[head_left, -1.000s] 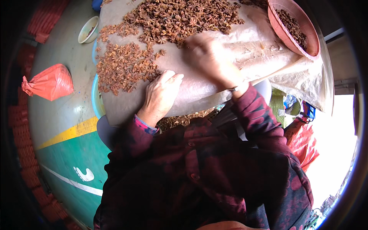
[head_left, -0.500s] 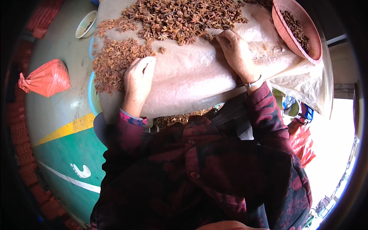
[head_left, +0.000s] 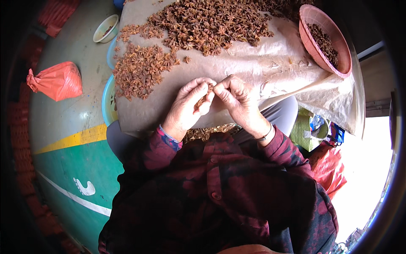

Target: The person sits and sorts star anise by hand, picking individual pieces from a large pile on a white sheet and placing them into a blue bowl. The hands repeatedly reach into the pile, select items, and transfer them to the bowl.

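Over the near edge of the covered table, my two hands meet at the fingertips. A brown star anise [head_left: 201,101] sits in the curled fingers of my left hand [head_left: 185,106], partly hidden by them. Thumb and forefinger of my right hand [head_left: 242,101] pinch at the top of what the left holds; the exact spot is covered by the fingers. Beyond them lies a large heap of dried star anise [head_left: 211,26]. A smaller, lighter-coloured spread of star anise [head_left: 141,70] is at the left, with one loose star [head_left: 186,59] beside it.
Creased plastic sheeting [head_left: 241,59] covers the table. At its right corner tilts a pink basket [head_left: 311,53] with small brown pieces inside. Bowls [head_left: 108,99] stand by the left edge. A tied red bag [head_left: 61,80] rests on the floor; a green woven bag [head_left: 302,131] is at my right.
Both hands have drawn back toward me and come together: the left from beside the smaller spread, the right from the large heap's edge. A star anise now shows in my left fingers.
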Demonstrator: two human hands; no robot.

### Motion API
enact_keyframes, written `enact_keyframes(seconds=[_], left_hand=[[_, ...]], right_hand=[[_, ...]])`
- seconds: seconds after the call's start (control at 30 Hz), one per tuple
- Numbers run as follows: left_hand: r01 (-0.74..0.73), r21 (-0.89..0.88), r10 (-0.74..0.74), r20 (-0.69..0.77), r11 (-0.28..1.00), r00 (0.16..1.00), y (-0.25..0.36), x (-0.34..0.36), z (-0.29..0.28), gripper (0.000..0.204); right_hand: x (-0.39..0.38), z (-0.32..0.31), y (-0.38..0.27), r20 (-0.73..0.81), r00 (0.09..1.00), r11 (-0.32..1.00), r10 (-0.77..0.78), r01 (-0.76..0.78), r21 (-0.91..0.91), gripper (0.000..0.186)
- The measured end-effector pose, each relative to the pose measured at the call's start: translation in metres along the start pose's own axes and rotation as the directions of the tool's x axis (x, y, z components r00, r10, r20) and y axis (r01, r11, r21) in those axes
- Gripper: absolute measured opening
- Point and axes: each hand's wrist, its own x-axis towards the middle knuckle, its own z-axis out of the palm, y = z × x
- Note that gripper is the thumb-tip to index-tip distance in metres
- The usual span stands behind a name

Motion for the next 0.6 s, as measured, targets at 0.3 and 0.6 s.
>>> enact_keyframes(seconds=[0.3,0.6], left_hand=[[-0.293,0.883,0.725,-0.074,0.367,0.685,-0.001,0.016,0.005,0.016],[-0.168,0.460,0.398,-0.467,0.872,0.790,0.029,0.026,-0.046,0.020]], right_hand=[[0.006,0.006,-0.015,0.158,0.941,0.822,-0.298,0.337,-0.458,0.010],[0.100,-0.055,0.014,0.211,0.938,0.513,-0.276,0.330,-0.792,0.029]])
